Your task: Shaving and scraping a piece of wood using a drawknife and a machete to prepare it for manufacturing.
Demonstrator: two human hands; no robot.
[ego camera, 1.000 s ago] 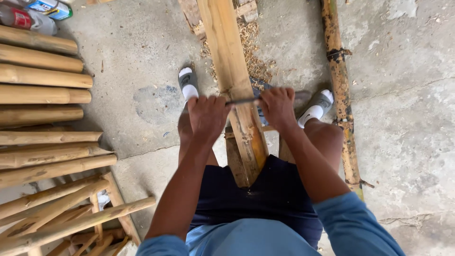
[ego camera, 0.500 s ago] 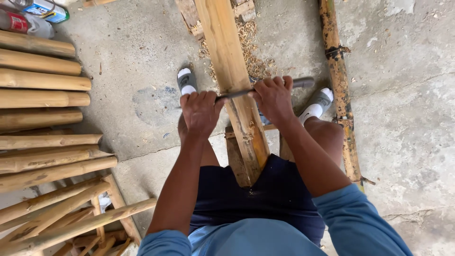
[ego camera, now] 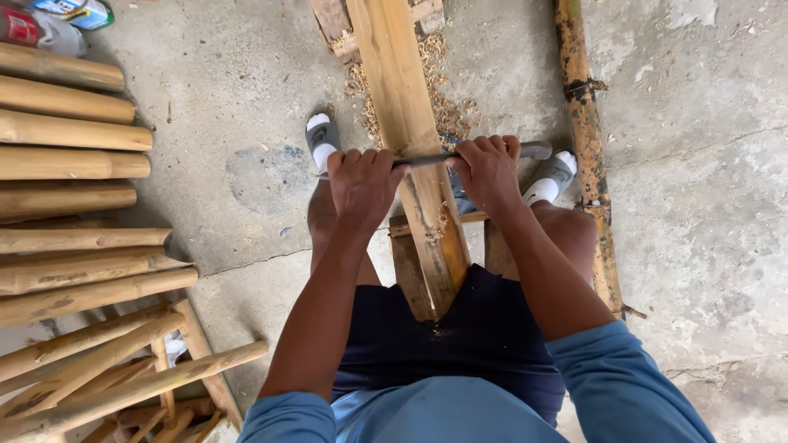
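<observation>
I sit astride a low wooden bench with a long pale wooden plank (ego camera: 402,98) running away from me between my knees. Across the plank lies a dark metal two-handled blade (ego camera: 427,159). My left hand (ego camera: 361,184) grips its left end and my right hand (ego camera: 488,168) grips its right end, both fists closed. The blade rests on the plank's top face just ahead of my knees. Wood shavings (ego camera: 443,107) lie around the plank on the floor. My feet in grey sandals and white socks (ego camera: 322,141) (ego camera: 552,176) flank the plank.
Stacked bamboo poles (ego camera: 74,164) fill the left side, with more leaning poles (ego camera: 107,361) at lower left. A darker bamboo pole (ego camera: 587,139) lies along the right of the plank. Bottles (ego camera: 49,20) sit at top left. The floor is rough concrete (ego camera: 706,205).
Both hands and the blade have slid forward along the plank, away from my body. The right hand moved farther, so the blade now lies more level across the wood.
</observation>
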